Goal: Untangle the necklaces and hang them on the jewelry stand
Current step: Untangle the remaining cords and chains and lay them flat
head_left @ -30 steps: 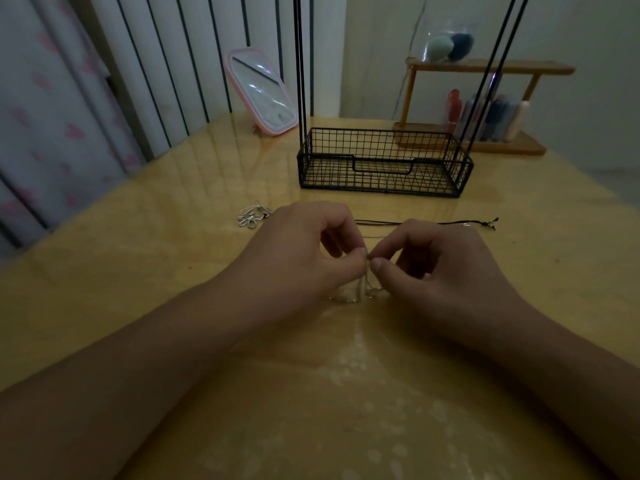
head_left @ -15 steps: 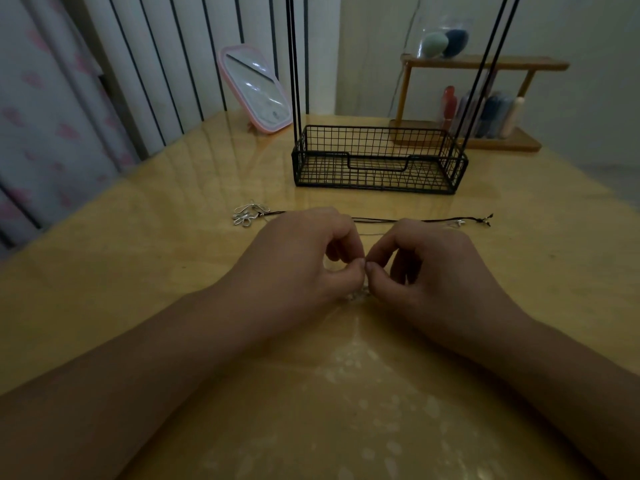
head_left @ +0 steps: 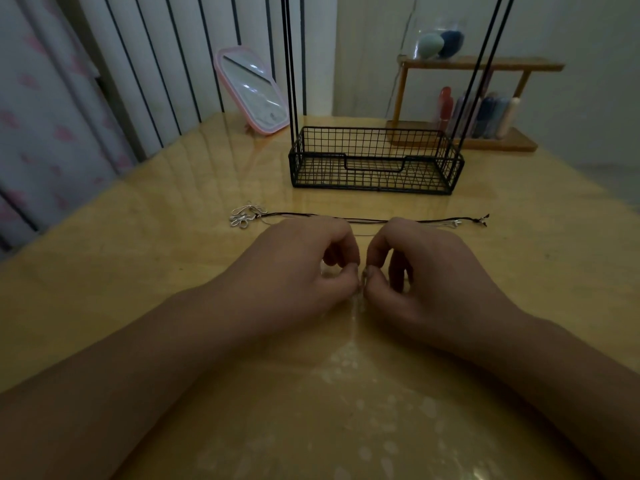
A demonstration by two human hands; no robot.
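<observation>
My left hand point(head_left: 304, 268) and my right hand point(head_left: 426, 271) meet at the table's middle, thumbs and forefingers pinching a thin silver necklace point(head_left: 362, 292) between them; most of it is hidden by the fingers. Behind the hands a black cord necklace point(head_left: 367, 221) lies stretched left to right, with a silver pendant cluster point(head_left: 244, 216) at its left end and a knotted end at the right. The black wire jewelry stand point(head_left: 375, 164), a basket base with tall thin posts, stands further back; its top is out of view.
A pink-framed mirror point(head_left: 251, 90) leans at the back left. A wooden shelf point(head_left: 474, 98) with bottles and sponges stands behind the stand at the right. The glossy wooden table point(head_left: 138, 271) ends at a curtain on the left.
Both hands have lowered closer to the table and their fingertips have drawn tighter together on the silver necklace. The hanging loop seen earlier is now hidden.
</observation>
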